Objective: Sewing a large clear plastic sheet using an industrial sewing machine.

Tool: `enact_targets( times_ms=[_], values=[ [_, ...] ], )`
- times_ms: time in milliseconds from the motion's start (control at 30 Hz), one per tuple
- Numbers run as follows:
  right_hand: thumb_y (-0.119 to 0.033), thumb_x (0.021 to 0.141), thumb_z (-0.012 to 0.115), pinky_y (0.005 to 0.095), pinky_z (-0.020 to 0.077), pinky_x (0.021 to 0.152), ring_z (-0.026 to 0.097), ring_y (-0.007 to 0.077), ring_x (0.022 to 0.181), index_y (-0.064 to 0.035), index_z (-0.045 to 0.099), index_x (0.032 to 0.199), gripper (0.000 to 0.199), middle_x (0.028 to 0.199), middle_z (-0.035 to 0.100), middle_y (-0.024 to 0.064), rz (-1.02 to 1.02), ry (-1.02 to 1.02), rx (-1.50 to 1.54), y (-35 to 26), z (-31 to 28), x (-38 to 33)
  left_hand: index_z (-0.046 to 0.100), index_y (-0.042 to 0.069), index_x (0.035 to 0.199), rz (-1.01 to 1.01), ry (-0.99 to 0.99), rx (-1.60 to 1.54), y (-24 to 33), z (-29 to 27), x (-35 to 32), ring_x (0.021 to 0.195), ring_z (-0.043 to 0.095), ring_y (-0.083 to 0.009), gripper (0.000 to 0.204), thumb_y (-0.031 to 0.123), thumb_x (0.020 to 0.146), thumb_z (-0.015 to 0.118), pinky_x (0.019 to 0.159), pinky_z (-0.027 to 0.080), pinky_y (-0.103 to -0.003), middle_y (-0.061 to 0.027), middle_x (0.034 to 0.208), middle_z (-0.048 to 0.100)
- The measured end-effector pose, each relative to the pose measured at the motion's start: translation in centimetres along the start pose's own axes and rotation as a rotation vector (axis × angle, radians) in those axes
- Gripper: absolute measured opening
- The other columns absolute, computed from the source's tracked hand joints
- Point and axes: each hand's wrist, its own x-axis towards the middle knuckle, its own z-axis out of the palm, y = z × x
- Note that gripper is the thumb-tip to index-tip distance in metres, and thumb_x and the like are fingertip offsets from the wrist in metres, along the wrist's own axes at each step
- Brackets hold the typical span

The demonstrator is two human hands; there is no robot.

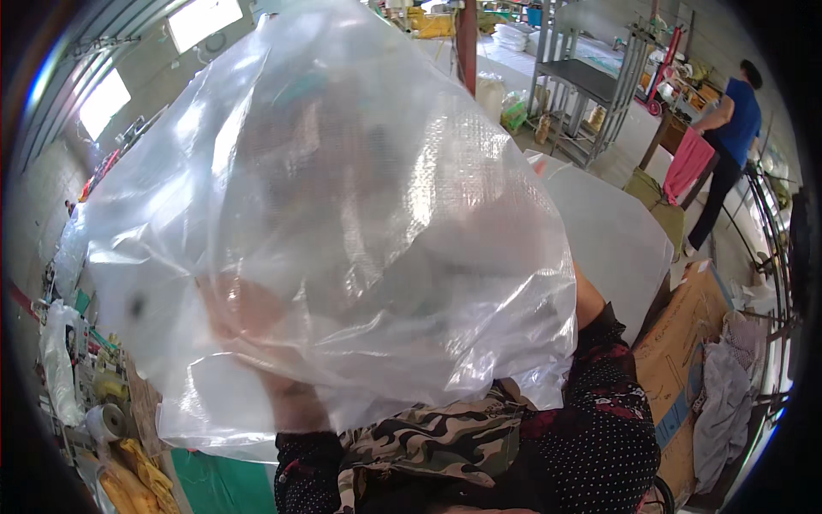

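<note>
A large translucent woven plastic sheet or bag [360,197] is raised in front of me, wrinkled and shiny, filling the middle of the head view. My left hand [244,308] shows dimly through it, behind the plastic; its fingers are too blurred to make out. My right forearm [591,295] runs up behind the sheet's right edge. The right hand is a faint pinkish shape at most, its fingers hidden by the plastic. A flat whitish sheet stack or panel [612,231] lies beyond the right edge. Below, camouflage cloth [437,445] covers my front.
A cardboard box [685,343] stands at the right with grey cloth [728,411] beside it. At left is machinery with a roll [107,422]. A metal rack cart [582,86] stands farther back. A person in blue [736,120] is at the far right near pink cloth [687,163].
</note>
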Motion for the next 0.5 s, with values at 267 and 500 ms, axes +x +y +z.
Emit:
enact_targets(
  times_ms=[267, 500],
  values=[
    [-0.045, 0.098, 0.046, 0.0333, 0.0407, 0.098, 0.051, 0.0184, 0.113, -0.0091, 0.044, 0.136, 0.052, 0.128, 0.052, 0.0049, 0.069, 0.017, 0.13, -0.2, 6.2, 1.2, 0.049, 0.003, 0.127, -0.237, 0.108, -0.659, -2.3, -7.6, 6.1, 0.091, 0.062, -0.0266, 0.042, 0.03, 0.096, 0.053, 0.076, 0.051, -0.037, -0.0127, 0.113, 0.059],
    [-0.043, 0.098, 0.046, 0.0316, 0.0437, 0.094, 0.053, 0.0161, 0.109, -0.0088, 0.046, 0.134, 0.049, 0.124, 0.054, 0.0044, 0.224, -0.214, 0.239, 3.3, 9.6, -12.7, 0.051, 0.003, 0.123, -0.228, 0.181, -1.087, 3.7, -10.0, 8.6, 0.09, 0.062, -0.0279, 0.038, 0.029, 0.096, 0.052, 0.074, 0.051, -0.037, -0.0137, 0.109, 0.06]
  ],
)
